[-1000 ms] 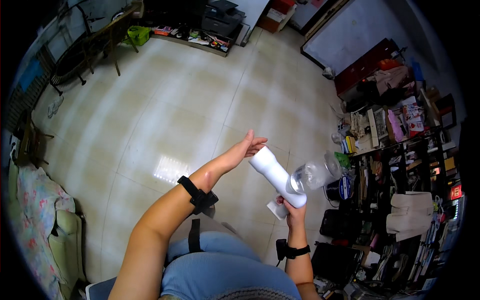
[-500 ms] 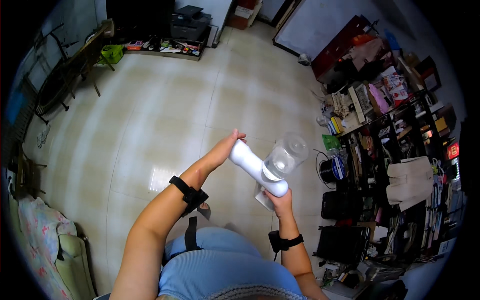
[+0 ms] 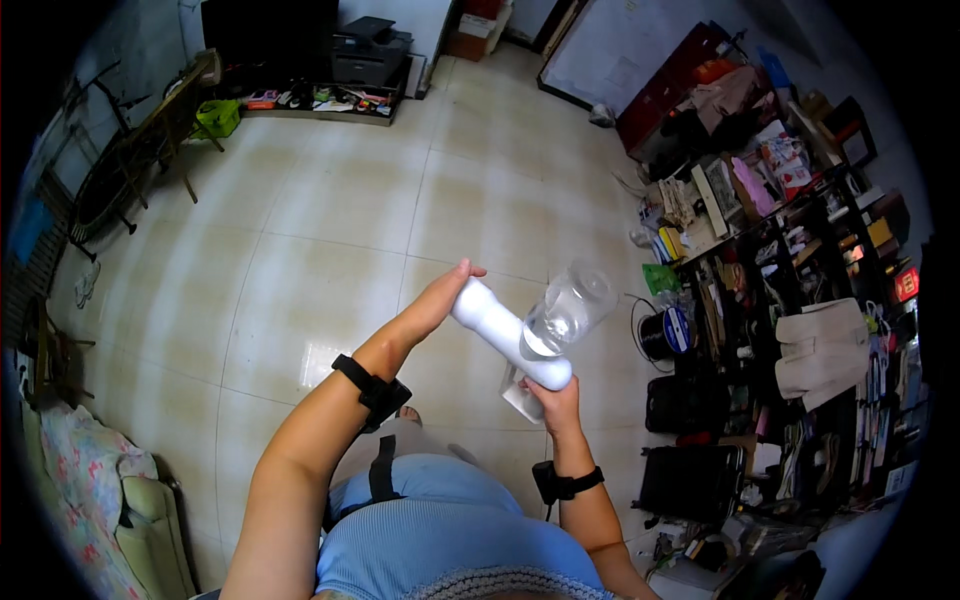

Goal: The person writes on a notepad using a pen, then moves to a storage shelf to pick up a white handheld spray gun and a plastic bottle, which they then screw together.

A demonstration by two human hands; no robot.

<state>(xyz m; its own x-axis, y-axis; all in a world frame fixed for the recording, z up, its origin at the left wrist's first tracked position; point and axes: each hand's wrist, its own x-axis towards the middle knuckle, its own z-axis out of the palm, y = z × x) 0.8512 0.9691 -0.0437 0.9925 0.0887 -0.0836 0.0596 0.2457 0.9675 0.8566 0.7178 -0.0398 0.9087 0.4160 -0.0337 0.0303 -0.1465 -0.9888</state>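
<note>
A white, tube-shaped handheld device [image 3: 500, 335] hangs slanted in front of my body, above the tiled floor. From its side sticks a clear, see-through canister [image 3: 575, 305], tilted up to the right. Against the device's upper left end lies my left hand [image 3: 446, 298], palm to it and fingers stretched out past it. Below the lower right end, my right hand [image 3: 558, 402] is closed around the device's grip; its fingers are partly hidden. A pale flat part [image 3: 522, 402] shows under the device beside that hand. Black straps with small boxes sit on both my forearms.
Crowded shelves [image 3: 740, 240] run along the right, with a black case [image 3: 690, 482] and a cable spool [image 3: 665, 335] by them. A printer [image 3: 370, 55] stands on a low cabinet at the back. A folded round table [image 3: 140, 150] leans left; a flowered sofa [image 3: 95, 470] is near left.
The device and both hands have shifted slightly left in the picture, keeping the same pose. The room has shifted a little too.
</note>
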